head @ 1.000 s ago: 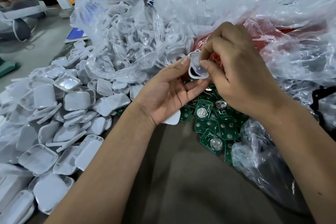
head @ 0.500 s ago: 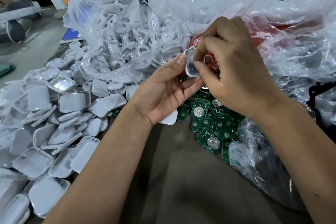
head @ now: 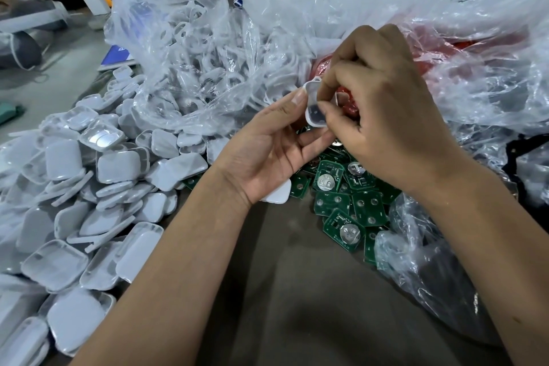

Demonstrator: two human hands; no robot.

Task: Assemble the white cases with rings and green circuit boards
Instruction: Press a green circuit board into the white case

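I see the left hand (head: 267, 151) holding a white case (head: 314, 104) between thumb and fingers, above the green circuit boards (head: 341, 196) heaped on the bench (head: 297, 291). The right hand's (head: 383, 110) grip is curled tight, fingertips pinching at the case's open face (what they pinch I cannot tell). Loose cases (head: 89, 181) lie piled at left.

Open tabletop (head: 297, 291) at six o'clock, between the two forearms, gives clear passage. At nine o'clock a heap of white cases (head: 89, 187) blocks the left; crumpled clear bags (head: 445, 24) wall off twelve through three o'clock. Green circuit boards (head: 350, 202) litter the centre just below the hands.
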